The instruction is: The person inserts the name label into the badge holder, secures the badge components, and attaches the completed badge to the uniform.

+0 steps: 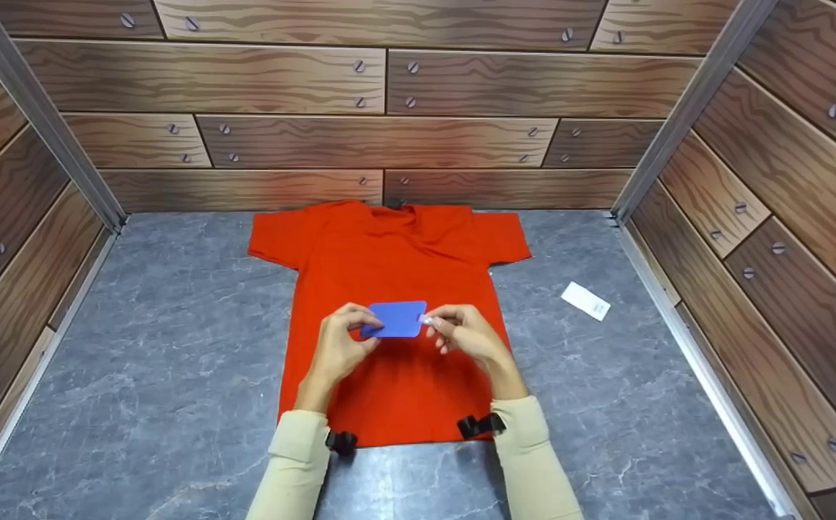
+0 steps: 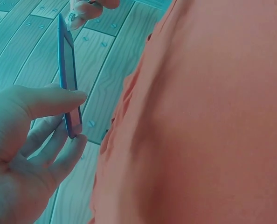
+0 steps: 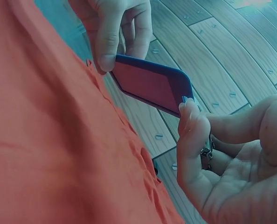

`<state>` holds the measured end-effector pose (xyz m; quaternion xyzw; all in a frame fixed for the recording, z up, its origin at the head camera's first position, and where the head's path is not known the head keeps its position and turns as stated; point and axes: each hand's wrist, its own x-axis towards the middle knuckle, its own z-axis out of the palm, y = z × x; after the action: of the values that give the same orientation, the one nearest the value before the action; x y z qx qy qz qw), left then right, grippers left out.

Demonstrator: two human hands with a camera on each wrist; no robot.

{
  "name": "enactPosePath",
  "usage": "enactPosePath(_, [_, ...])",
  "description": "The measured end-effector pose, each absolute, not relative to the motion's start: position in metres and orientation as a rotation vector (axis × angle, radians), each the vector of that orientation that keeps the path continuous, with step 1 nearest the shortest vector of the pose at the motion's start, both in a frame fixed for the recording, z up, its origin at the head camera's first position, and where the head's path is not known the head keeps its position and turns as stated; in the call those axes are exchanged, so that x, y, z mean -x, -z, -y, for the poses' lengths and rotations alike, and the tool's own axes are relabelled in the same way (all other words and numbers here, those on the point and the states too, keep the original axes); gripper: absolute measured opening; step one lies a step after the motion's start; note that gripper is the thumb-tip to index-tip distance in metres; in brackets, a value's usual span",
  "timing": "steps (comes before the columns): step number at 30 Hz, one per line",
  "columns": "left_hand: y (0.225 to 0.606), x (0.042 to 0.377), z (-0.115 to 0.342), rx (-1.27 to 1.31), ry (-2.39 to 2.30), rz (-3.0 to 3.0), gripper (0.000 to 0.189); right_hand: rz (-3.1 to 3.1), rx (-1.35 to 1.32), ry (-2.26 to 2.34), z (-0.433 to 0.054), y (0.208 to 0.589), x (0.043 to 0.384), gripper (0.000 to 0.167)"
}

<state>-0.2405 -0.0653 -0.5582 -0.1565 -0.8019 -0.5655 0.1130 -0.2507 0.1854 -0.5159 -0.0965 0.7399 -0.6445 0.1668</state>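
Observation:
A flat blue card holder (image 1: 398, 320) is held level above a red T-shirt (image 1: 389, 274). My left hand (image 1: 344, 342) pinches its left end between thumb and fingers, and in the left wrist view the card holder (image 2: 69, 70) shows edge-on. At the other end, my right hand (image 1: 467, 334) pinches a small pale strap with a silver snap, a badge clip (image 1: 426, 319), at the card holder's slot. The right wrist view shows the holder's framed inner face (image 3: 143, 86) and a metal piece (image 3: 207, 153) partly hidden by the right fingers.
The T-shirt lies spread on a grey marbled table (image 1: 194, 347), collar toward the back wall. A white paper tag (image 1: 586, 301) lies right of the shirt. Wood-patterned panels (image 1: 288, 79) enclose the back and both sides.

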Motion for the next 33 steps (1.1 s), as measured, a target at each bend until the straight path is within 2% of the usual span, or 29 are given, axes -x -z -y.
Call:
enactPosePath(20, [0.568, 0.232, 0.080, 0.395, 1.778, 2.250, 0.025, -2.008, 0.297, 1.852, -0.173, 0.516, 0.247, 0.028])
enactPosePath(23, [0.566, 0.233, 0.081, 0.411, 1.762, 2.290, 0.025, -2.002, 0.295, 1.859, -0.173, 0.517, 0.248, 0.031])
enactPosePath(33, [0.554, 0.234, 0.080, 0.529, 1.683, 2.403, 0.021, -1.988, 0.281, 1.892, -0.170, 0.517, 0.248, 0.024])
